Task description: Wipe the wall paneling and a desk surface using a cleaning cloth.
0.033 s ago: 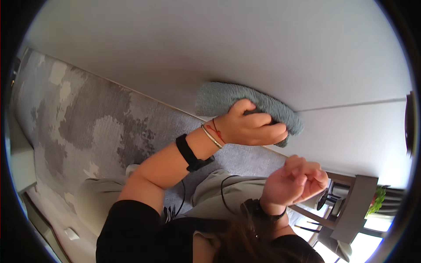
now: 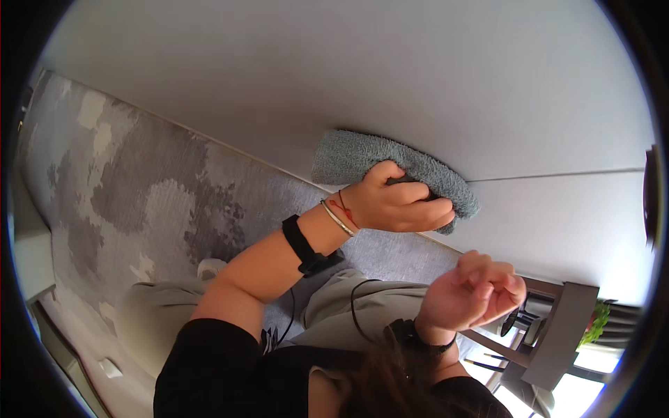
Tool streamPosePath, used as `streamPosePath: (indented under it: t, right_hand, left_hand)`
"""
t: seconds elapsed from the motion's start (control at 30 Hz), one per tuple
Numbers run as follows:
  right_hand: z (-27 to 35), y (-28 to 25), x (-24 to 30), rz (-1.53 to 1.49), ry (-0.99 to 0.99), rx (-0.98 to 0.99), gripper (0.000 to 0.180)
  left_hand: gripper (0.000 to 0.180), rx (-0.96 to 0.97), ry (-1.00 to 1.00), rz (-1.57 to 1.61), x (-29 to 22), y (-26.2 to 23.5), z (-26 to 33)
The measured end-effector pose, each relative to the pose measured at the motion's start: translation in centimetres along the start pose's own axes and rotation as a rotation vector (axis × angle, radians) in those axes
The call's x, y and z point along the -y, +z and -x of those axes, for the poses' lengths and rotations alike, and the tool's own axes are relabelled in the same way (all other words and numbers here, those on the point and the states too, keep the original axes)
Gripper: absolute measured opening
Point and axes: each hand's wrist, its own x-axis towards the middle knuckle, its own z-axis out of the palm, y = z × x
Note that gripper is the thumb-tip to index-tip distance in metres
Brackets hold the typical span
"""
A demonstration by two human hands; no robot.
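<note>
My left hand (image 2: 401, 203) is closed around a folded grey-green towelling cloth (image 2: 348, 155), thumb and fingers bunching it. The cloth lies against a large pale panel (image 2: 279, 70), its long side stretching beyond the knuckles both ways. A metal bangle, a red string and a black strap circle that wrist and forearm. Lower and to the right, my right hand (image 2: 475, 292) hangs apart from the panel with its fingers curled in toward the thumb. Nothing shows in its grip. A black band is on that wrist.
Patterned grey carpet (image 2: 153, 174) meets the panel along a slanting edge. At the right stand a brown table (image 2: 564, 334) and a green plant (image 2: 598, 322). A dark cable (image 2: 354, 306) crosses my trousers. A thin seam (image 2: 557, 176) runs across the panel.
The view has shifted slightly, so the panel's seam sits a little lower. Both hands keep nearly the same pose, and the cloth stays in the left hand against the panel.
</note>
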Motion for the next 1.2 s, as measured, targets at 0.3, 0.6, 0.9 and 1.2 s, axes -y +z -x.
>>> streamPosePath:
  t: [0.3, 0.6, 0.9, 1.2]
  right_hand:
    - [1.3, -0.5, -0.8, 0.062, 0.046, 0.087, 0.017]
    - [1.5, -0.6, -2.4, 0.053, 0.149, 0.086, 0.018]
    - [1.7, 0.7, -4.2, 0.066, 0.195, 0.144, 0.013]
    - [2.4, 1.1, -5.9, 0.067, 0.339, 0.255, 0.013]
  left_hand:
    - [0.020, 0.559, -0.232, 0.028, 3.4, -3.5, 18.3]
    - [0.034, -0.458, -2.627, 1.120, -4.2, -1.9, 23.1]
    - [0.044, -1.183, -2.383, 1.300, 1.1, 2.3, 25.5]
    - [0.059, -0.876, -1.898, 0.511, 9.4, -4.0, 12.9]
